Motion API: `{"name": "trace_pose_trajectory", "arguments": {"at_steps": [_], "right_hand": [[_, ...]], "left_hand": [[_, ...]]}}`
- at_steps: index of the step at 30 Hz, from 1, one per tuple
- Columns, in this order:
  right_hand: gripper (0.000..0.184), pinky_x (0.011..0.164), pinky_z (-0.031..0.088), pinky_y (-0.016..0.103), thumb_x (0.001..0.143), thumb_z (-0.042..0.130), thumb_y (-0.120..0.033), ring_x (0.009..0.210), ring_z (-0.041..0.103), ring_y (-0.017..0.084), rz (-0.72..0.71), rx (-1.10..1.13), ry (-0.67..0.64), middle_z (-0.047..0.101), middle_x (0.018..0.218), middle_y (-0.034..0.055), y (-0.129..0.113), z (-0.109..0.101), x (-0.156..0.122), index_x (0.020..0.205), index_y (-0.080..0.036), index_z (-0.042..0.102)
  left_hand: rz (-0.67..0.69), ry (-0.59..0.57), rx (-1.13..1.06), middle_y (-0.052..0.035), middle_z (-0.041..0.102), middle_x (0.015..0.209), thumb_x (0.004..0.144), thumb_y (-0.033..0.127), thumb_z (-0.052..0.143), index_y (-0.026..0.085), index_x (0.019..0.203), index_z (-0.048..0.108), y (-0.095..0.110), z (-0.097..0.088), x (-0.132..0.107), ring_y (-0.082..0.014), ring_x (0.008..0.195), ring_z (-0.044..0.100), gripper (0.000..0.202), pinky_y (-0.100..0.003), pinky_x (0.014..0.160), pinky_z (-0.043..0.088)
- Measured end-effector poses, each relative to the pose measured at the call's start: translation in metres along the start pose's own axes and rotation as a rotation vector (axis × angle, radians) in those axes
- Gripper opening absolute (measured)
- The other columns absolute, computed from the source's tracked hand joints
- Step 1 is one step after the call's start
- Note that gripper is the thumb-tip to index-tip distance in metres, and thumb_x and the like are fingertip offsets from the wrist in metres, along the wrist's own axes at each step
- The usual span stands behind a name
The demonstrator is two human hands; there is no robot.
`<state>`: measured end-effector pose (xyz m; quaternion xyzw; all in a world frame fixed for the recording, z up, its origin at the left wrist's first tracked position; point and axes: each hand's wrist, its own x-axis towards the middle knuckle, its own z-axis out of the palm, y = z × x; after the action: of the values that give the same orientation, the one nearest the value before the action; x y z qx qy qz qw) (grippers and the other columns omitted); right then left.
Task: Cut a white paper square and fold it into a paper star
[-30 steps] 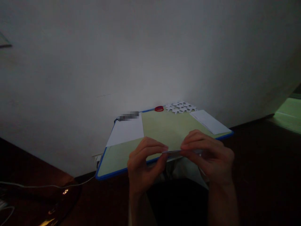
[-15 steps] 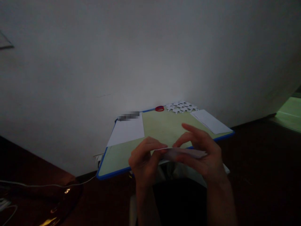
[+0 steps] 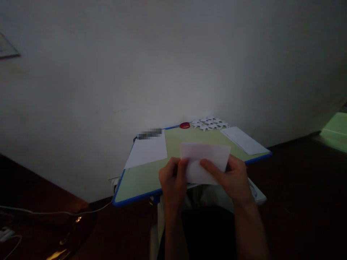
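A small white sheet of paper (image 3: 206, 169), apparently folded, is held up over the near edge of the table with its broad face toward me. At its left edge, my left hand (image 3: 173, 177) grips it, thumb on the front and fingers curled behind. My right hand (image 3: 234, 177) pinches the right side, its thumb lying across the face of the paper and the other fingers mostly hidden behind. Both hands are closed on the same piece.
The pale green table (image 3: 141, 184) has a blue rim and stands against a wall. On it lie a white sheet (image 3: 148, 151), red-handled scissors (image 3: 184, 125), several folded paper pieces (image 3: 210, 124) and a paper stack (image 3: 245, 140). A white cable (image 3: 54, 213) runs at left.
The paper has tilted up from nearly edge-on to showing its broad face. My right hand's raised fingers have gone behind it, and its thumb now presses on the front.
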<state>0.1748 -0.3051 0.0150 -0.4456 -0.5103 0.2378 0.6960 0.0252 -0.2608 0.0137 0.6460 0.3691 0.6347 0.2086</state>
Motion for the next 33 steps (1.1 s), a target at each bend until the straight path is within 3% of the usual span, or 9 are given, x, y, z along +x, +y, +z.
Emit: {"name": "trace_pose_trajectory", "arguments": {"at_steps": [6,8,12,16,26,33], "right_hand": [[0.019,0.054,0.051,0.026,0.088,0.078,-0.037,0.064,0.066,0.018,-0.131,-0.182,-0.019,0.075,0.075,0.002,0.0,0.002,0.003,0.082,-0.02,0.075],[0.023,0.055,0.049,0.027,0.09,0.076,-0.036,0.062,0.062,0.016,-0.196,-0.276,-0.078,0.07,0.07,0.0007,0.0,0.003,0.003,0.075,-0.019,0.07],[0.025,0.06,0.047,0.029,0.093,0.073,-0.037,0.064,0.061,0.016,-0.248,-0.386,-0.243,0.066,0.07,0.0007,0.001,0.007,-0.002,0.075,-0.02,0.065],[0.018,0.065,0.048,0.03,0.095,0.07,-0.034,0.069,0.064,0.018,-0.228,-0.389,-0.317,0.072,0.079,0.0028,0.0,0.012,-0.005,0.085,-0.019,0.069],[0.019,0.065,0.046,0.031,0.096,0.069,-0.033,0.069,0.064,0.018,-0.21,-0.398,-0.328,0.071,0.078,0.002,-0.005,0.016,-0.005,0.083,-0.019,0.068],[0.02,0.062,0.045,0.03,0.096,0.069,-0.031,0.066,0.063,0.018,-0.223,-0.39,-0.265,0.069,0.074,0.0019,-0.007,0.017,-0.001,0.08,-0.02,0.068]], "left_hand": [[-0.084,-0.079,-0.054,0.0023,0.056,0.061,0.099,0.056,0.056,0.019,0.074,0.062,-0.003,0.001,0.002,-0.012,0.054,0.048,0.045,-0.022,0.049,0.035],[-0.066,-0.03,-0.01,0.0029,0.05,0.06,0.102,0.058,0.051,0.02,0.068,0.054,-0.005,0.0,0.004,-0.012,0.055,0.045,0.051,-0.023,0.051,0.034],[-0.086,0.183,0.083,0.0041,0.042,0.057,0.102,0.063,0.045,0.021,0.066,0.045,-0.009,0.002,0.005,-0.0126,0.054,0.039,0.056,-0.025,0.05,0.029],[-0.083,0.203,0.07,0.0038,0.045,0.062,0.101,0.066,0.044,0.022,0.072,0.047,-0.012,0.005,0.006,-0.0134,0.057,0.041,0.053,-0.026,0.051,0.031],[-0.111,0.25,0.025,0.0039,0.045,0.066,0.103,0.065,0.04,0.022,0.076,0.046,-0.015,0.005,0.003,-0.013,0.059,0.043,0.051,-0.026,0.053,0.032],[-0.13,0.257,-0.031,0.0039,0.045,0.064,0.099,0.072,0.041,0.022,0.072,0.048,-0.021,0.01,0.008,-0.0134,0.058,0.042,0.057,-0.026,0.053,0.033]]}}
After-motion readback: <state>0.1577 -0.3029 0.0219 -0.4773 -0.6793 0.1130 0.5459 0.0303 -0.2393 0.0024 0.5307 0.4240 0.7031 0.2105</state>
